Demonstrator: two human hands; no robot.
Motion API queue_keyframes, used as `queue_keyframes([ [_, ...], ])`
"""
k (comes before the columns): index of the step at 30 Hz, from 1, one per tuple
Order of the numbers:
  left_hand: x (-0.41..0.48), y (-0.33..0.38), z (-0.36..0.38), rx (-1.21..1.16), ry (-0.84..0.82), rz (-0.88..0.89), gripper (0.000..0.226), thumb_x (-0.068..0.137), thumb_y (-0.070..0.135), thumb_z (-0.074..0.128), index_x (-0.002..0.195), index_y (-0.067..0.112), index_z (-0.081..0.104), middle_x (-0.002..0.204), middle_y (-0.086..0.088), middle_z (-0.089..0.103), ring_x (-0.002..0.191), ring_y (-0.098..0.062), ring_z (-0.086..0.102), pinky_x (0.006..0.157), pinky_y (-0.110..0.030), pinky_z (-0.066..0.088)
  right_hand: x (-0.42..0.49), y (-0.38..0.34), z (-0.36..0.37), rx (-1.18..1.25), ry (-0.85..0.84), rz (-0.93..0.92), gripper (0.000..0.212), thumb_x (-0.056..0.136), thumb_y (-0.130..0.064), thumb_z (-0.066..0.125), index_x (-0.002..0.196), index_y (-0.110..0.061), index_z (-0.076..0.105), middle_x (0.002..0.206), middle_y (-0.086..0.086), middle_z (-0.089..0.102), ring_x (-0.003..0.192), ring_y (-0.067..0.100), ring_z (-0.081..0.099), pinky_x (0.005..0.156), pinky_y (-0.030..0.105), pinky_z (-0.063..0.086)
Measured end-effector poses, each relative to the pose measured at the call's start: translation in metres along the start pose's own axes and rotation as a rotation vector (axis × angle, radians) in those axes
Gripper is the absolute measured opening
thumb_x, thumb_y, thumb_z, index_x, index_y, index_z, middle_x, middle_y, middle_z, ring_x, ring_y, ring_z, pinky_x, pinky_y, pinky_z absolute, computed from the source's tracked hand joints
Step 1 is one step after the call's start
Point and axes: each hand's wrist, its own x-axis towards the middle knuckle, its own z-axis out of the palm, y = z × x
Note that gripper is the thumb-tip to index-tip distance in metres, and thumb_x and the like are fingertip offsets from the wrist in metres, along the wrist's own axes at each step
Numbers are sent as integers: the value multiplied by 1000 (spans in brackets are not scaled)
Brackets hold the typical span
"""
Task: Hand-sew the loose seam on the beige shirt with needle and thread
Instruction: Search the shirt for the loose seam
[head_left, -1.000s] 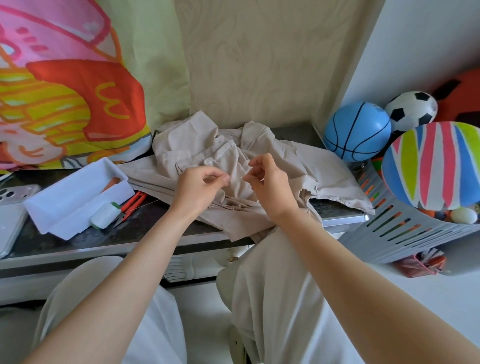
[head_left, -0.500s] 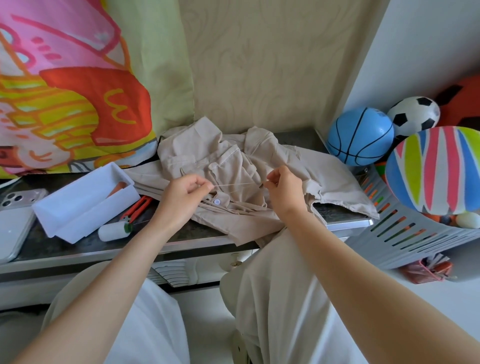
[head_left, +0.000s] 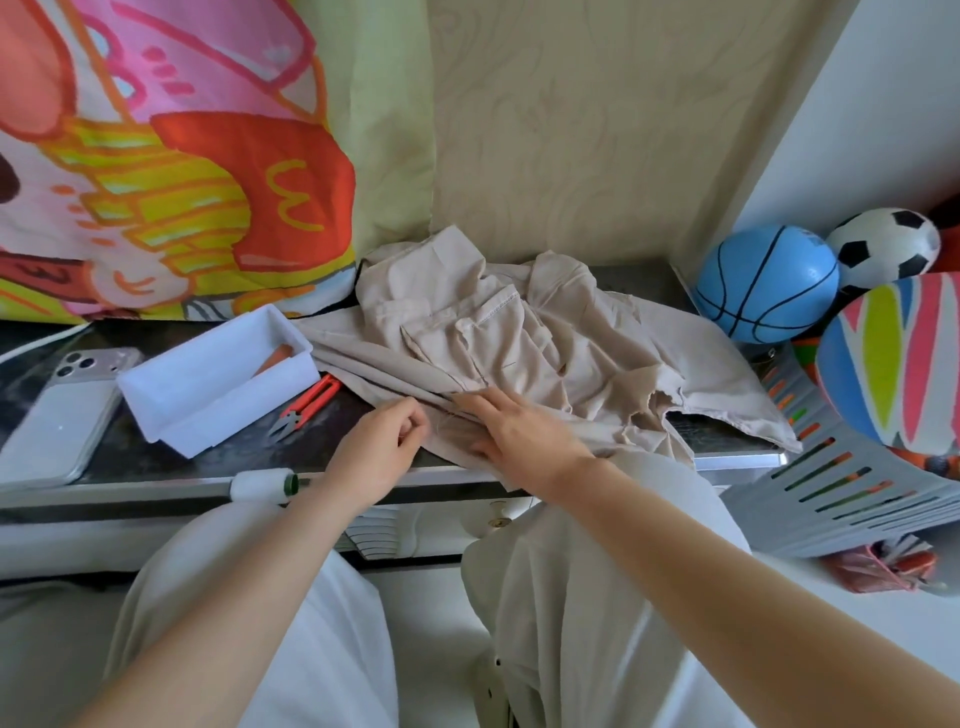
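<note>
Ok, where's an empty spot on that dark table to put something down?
Bare dark countertop shows in front of the white plastic tray, between the red thread snips and the white spool at the front edge. Another strip lies behind the crumpled beige shirt, near the blue ball. The middle is crowded: shirt, left hand, right hand.

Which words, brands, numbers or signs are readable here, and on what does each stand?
"M", a yellow arches sign: on the red patch of the colourful cloth.
Small print on the blue ball: too blurred to read.
Nothing else is readable.
</note>
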Motion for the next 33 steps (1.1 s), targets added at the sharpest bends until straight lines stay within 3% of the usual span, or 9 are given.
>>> queue_keyframes([
  [6,-4,-9,-3,-87,-23,42,9,91,15,58,83,14,58,82,4,50,75,-11,51,69,-22,42,15,-1,0,41,-35,92,37,99,-20,45,136,-14,47,132,7,44,121,24,45,95,30,38],
  [10,-6,-9,-2,-108,-36,67,8,89,16,63,82,16,58,83,6,47,75,-5,48,69,-14,38,15,-8,0,-76,-4,96,35,99,-25,44,131,-13,47,128,5,44,118,22,46,80,29,41],
  [15,-7,-12,-2,-99,-10,52,7,89,12,62,82,12,61,83,2,49,74,-11,50,69,-19,41,15,-19,6,-139,24,79,32,98,-22,45,128,-13,48,125,6,46,116,23,46,81,32,44],
  [21,-3,-13,-10,-62,-35,48,9,90,16,62,81,20,62,88,9,49,81,-9,54,75,-32,49,20,-19,9,-143,29,90,29,97,-25,47,123,-12,49,121,5,50,115,23,47,84,33,43],
  [25,-7,-14,-18,14,27,67,10,91,20,60,81,20,63,80,9,50,72,-8,52,64,-36,46,22,-26,9,-90,202,39,18,88,-18,60,98,-5,64,99,12,55,89,30,56,62,35,51],
  [27,-10,-13,-23,61,81,81,9,91,20,60,83,19,64,71,12,44,64,-4,47,56,-28,35,25,-33,11,-35,306,-24,25,85,-24,51,88,-5,68,87,11,59,74,28,60,54,29,51],
  [29,-13,-12,-27,109,121,86,7,91,18,60,87,16,65,67,16,39,60,0,43,52,-20,25,29,-41,16,-46,313,-111,24,86,-21,52,90,-6,69,86,10,62,70,26,63,46,25,44],
  [31,-16,-12,-33,156,128,80,7,92,20,59,91,18,66,72,17,44,66,-1,48,51,-14,23,34,-48,20,-16,186,-122,18,91,-14,57,104,-5,65,94,11,62,80,29,63,52,31,48],
  [33,-18,-14,-38,199,143,73,11,93,25,58,95,20,67,85,14,56,78,-7,56,54,-14,26,39,-48,24,-4,57,-57,23,98,-15,47,115,-7,59,106,11,59,96,30,58,68,41,50],
])
